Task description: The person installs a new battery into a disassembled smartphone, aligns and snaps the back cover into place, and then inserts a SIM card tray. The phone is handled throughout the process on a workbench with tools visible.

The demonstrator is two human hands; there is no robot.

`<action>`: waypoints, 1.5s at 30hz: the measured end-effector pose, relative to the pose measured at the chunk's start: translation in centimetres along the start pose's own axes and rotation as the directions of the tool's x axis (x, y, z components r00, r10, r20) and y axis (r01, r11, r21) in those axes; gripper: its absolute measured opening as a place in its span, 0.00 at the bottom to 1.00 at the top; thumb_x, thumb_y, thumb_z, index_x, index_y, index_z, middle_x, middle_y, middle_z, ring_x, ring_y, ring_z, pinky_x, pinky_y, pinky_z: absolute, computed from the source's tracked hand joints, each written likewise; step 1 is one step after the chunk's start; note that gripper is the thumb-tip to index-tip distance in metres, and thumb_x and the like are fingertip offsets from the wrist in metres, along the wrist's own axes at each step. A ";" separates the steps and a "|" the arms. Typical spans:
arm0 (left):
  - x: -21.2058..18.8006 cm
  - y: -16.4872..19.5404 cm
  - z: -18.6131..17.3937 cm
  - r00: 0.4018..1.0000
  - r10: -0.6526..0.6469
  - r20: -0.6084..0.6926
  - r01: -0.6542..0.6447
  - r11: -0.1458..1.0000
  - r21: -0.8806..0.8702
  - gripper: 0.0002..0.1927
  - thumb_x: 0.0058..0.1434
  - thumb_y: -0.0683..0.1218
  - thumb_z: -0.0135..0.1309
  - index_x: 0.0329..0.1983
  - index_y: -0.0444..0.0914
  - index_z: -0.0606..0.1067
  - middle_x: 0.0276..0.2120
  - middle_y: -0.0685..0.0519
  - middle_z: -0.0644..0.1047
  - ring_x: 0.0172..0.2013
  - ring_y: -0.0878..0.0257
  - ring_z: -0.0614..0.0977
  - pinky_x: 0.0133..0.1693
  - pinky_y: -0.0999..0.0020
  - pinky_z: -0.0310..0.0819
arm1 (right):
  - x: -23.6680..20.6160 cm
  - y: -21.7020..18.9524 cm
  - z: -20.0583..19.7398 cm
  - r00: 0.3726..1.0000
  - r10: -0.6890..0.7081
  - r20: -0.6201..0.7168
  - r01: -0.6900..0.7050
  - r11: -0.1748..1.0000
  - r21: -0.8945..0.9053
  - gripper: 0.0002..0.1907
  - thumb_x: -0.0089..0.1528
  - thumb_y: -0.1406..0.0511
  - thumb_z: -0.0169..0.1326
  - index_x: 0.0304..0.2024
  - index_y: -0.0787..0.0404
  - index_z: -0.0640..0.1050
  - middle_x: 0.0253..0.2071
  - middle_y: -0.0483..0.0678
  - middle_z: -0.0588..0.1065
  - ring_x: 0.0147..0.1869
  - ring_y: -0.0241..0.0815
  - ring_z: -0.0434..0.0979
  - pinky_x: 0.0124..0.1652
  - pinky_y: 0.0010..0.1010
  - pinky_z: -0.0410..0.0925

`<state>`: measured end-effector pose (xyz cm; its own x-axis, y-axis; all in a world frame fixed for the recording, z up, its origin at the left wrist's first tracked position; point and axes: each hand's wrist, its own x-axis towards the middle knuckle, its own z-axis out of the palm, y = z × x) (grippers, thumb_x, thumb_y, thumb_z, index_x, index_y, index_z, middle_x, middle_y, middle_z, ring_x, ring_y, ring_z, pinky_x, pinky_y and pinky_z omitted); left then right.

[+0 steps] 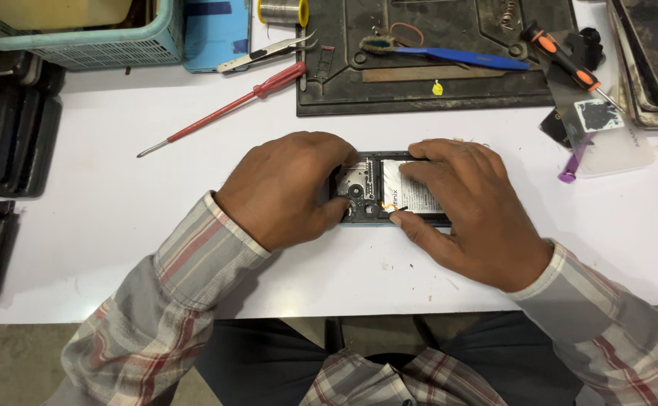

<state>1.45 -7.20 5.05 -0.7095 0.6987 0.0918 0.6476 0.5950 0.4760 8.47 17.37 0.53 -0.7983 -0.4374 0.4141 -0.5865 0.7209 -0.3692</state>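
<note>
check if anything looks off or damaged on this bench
The phone under both hands lies with its back cover off, its insides and battery bare. The black mat behind it looks worn and grimy. Nothing spilled.

head cam | steep downward look | close over white table [103,218] | near edge at bottom

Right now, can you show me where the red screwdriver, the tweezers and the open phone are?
red screwdriver [223,109]: head view, middle of its shaft.
tweezers [265,51]: head view, middle of the metal arms.
open phone [366,184]: head view, exposed inside.
</note>
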 end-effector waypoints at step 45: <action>-2.2 -0.5 0.4 0.986 0.154 -0.059 -0.158 0.984 -0.078 0.27 0.43 0.46 0.68 0.47 0.32 0.76 0.56 0.35 0.75 0.50 0.42 0.79 0.50 0.52 0.74 | -0.6 0.5 0.1 1.000 0.005 -0.003 -0.005 1.000 0.017 0.26 0.61 0.56 0.61 0.55 0.66 0.74 0.59 0.57 0.70 0.67 0.57 0.68 0.66 0.53 0.57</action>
<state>2.77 -8.86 4.22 -0.6163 0.7576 0.2152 0.7281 0.4438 0.5224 8.65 17.88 0.01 -0.8007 -0.4325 0.4145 -0.5850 0.7137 -0.3853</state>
